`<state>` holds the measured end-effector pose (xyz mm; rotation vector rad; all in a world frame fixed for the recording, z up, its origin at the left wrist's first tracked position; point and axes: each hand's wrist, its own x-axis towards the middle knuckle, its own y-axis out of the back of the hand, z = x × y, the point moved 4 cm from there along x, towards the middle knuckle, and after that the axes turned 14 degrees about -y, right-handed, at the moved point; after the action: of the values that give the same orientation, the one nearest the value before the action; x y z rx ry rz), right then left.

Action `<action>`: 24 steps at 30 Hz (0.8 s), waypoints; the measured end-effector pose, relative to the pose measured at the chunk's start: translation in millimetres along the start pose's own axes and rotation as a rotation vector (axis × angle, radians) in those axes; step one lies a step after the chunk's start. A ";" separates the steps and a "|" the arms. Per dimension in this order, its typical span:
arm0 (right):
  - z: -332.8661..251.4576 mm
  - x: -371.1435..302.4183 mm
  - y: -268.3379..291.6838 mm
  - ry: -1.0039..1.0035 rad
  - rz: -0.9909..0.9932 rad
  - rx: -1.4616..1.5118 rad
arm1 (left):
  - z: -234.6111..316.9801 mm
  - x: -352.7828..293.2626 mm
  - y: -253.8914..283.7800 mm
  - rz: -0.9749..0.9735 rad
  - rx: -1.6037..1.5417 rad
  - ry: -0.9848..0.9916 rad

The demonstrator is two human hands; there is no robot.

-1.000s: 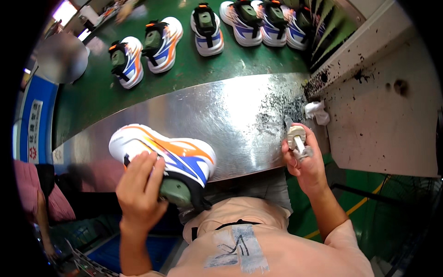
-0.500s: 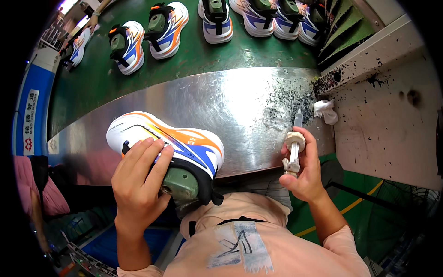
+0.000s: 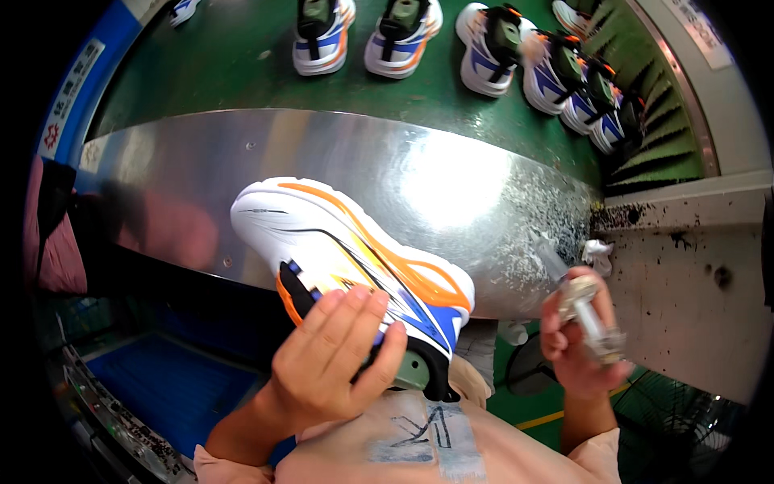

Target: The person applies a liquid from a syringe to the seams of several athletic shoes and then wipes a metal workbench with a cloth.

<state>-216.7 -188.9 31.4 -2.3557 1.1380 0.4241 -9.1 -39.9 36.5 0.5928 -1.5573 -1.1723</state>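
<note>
A white sneaker (image 3: 298, 222) with orange and blue trim is in my left hand (image 3: 330, 359). My fingers lie across its side near the laces, with the toe pointing up and to the left. A green shoe last (image 3: 413, 371) fills its opening, partly covered by the black collar. Off to the right, my right hand (image 3: 576, 367) is closed around a clear syringe (image 3: 592, 323) with whitish residue on its flange. The syringe tip points up and left over the stained end of the metal plate, apart from the sneaker; motion blurs this hand somewhat.
Beyond the metal plate (image 3: 322, 149) runs a green belt (image 3: 234, 81) with several similar sneakers (image 3: 488, 60) on lasts. A green strip curtain (image 3: 657, 149) hangs at the far right. Crumpled white tissue (image 3: 597, 256) lies by the paint-spotted panel (image 3: 693, 298). Someone's pink clothing (image 3: 63, 258) shows at left.
The view has shifted, and the sneaker appears farther right, larger and more steeply tilted. My right hand has turned, so the once upright syringe leans left. My hands keep their holds.
</note>
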 end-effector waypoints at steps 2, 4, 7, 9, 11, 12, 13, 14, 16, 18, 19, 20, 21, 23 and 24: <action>-29.2 15.8 -30.5 -0.026 -0.306 0.189 | 3.2 -13.7 -2.9 0.016 0.015 0.015; -54.1 29.5 -63.7 -0.101 -0.475 0.134 | 5.1 -18.6 -5.2 0.044 -0.004 0.018; -63.9 59.5 -118.2 -0.236 -0.724 0.071 | 6.6 -23.4 -7.5 0.114 -0.013 0.025; -56.4 72.9 -145.4 -0.341 -0.730 0.122 | 6.5 -25.4 -12.8 0.157 -0.043 0.035; -50.6 86.3 -160.2 -0.448 -0.760 0.158 | 7.0 -27.7 -14.5 0.178 -0.011 0.008; -47.7 91.6 -166.8 -0.490 -0.756 0.165 | 6.8 -29.0 -15.1 0.182 0.008 -0.008; -43.9 95.3 -173.8 -0.528 -0.737 0.178 | 7.4 -29.8 -15.4 0.190 -0.003 0.004; -42.1 97.2 -177.9 -0.557 -0.707 0.182 | 7.9 -30.6 -16.9 0.204 -0.006 0.007; -40.7 100.8 -188.2 -0.589 -0.657 0.174 | 6.3 -31.7 -17.2 0.223 0.009 -0.001; -40.0 105.1 -198.6 -0.602 -0.644 0.147 | 5.9 -33.0 -16.7 0.236 0.031 -0.002; -39.7 107.1 -201.8 -0.610 -0.646 0.132 | 5.9 -34.0 -17.2 0.244 0.039 -0.009; -38.3 108.8 -204.5 -0.614 -0.643 0.127 | 5.9 -35.3 -17.8 0.257 0.038 -0.010; -37.2 110.6 -207.8 -0.619 -0.639 0.123 | 6.1 -36.6 -18.5 0.270 0.037 -0.012; -33.0 113.0 -210.9 -0.625 -0.620 0.128 | 5.1 -37.6 -18.2 0.284 0.041 -0.025; -31.1 114.6 -212.2 -0.630 -0.606 0.128 | 4.6 -38.4 -18.3 0.292 0.049 -0.028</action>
<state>23.1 -166.1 65.0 -2.0789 0.1460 0.7584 -4.3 -13.3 3.4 0.3668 -1.6373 -0.9270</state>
